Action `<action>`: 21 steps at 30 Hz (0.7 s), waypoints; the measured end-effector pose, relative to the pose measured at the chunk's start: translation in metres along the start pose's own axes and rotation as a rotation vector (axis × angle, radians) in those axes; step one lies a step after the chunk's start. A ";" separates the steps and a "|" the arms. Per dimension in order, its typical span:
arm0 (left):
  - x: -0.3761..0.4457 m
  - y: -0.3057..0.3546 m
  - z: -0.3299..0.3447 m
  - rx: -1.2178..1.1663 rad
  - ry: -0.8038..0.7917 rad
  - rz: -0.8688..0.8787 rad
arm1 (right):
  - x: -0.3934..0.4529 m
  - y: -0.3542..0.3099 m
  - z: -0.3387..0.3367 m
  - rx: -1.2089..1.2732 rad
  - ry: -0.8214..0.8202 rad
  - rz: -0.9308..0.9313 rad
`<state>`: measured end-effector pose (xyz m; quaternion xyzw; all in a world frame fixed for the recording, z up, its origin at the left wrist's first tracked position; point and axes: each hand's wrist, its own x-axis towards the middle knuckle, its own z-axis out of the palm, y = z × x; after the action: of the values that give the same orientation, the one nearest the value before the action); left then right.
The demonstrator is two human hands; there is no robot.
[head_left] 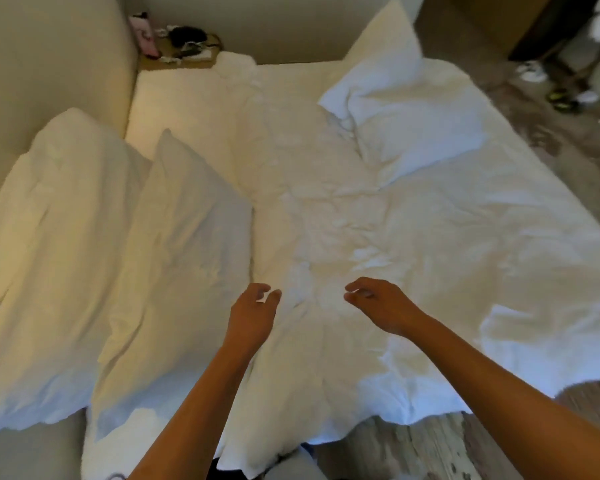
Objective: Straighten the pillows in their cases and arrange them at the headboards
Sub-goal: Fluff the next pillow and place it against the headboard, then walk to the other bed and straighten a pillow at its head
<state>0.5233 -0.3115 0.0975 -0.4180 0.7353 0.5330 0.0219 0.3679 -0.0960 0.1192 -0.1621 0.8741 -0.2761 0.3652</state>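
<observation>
Both arms reach fwd; left hand (pixel 253 311) & right hand (pixel 383 304) empty, fingers loosely curled.

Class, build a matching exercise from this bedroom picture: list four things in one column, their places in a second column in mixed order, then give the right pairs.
Things:
1. pillow against the headboard
2. pillow at the far end of the bed
3. left hand
4. nightstand

Places:
A. top of the picture, beside the bed's far corner, cluttered
B. picture's left edge, leaning on the beige headboard
C. low in the middle, open over the rumpled sheet
D. upper right, one corner pointing up

Pairs: 1-B, 2-D, 3-C, 4-A
</observation>
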 end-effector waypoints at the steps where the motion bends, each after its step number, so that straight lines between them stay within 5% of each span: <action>1: -0.008 0.011 0.019 0.006 -0.046 0.025 | -0.019 0.019 -0.013 0.045 0.054 0.020; 11: -0.152 0.086 0.262 0.025 -0.575 0.061 | -0.262 0.254 -0.028 0.518 0.708 0.378; 21: -0.321 0.131 0.461 0.222 -0.993 0.236 | -0.437 0.424 0.030 0.750 0.912 0.705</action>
<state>0.4578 0.2589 0.1532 -0.0244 0.7305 0.5848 0.3519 0.6522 0.4420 0.0872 0.4016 0.7864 -0.4654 0.0601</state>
